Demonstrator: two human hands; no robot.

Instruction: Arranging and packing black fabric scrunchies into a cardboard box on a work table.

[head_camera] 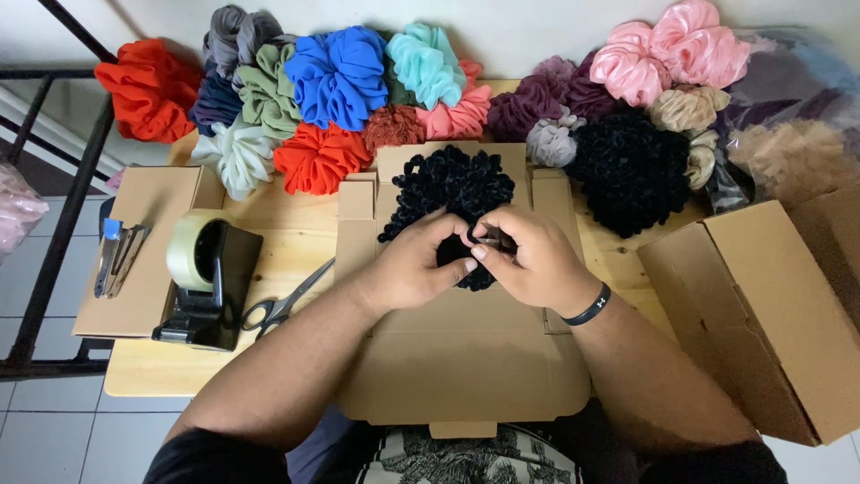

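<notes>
My left hand (pixel 415 266) and my right hand (pixel 530 258) meet over an open flat cardboard box (pixel 466 350) in front of me. Between their fingertips they pinch a small black hair tie (pixel 478 236). Under the hands, inside the box, lies a pile of black fluffy scrunchies (pixel 452 184). My right wrist wears a black band (pixel 589 307). The fingers hide most of the small tie.
Many coloured scrunchies (pixel 339 76) are heaped along the back of the wooden table (pixel 288 242), with another black pile (pixel 630 170) at right. A tape dispenser (pixel 204 278), scissors (pixel 285 300) and a stapler (pixel 116 255) lie left. An assembled cardboard box (pixel 761 314) stands right.
</notes>
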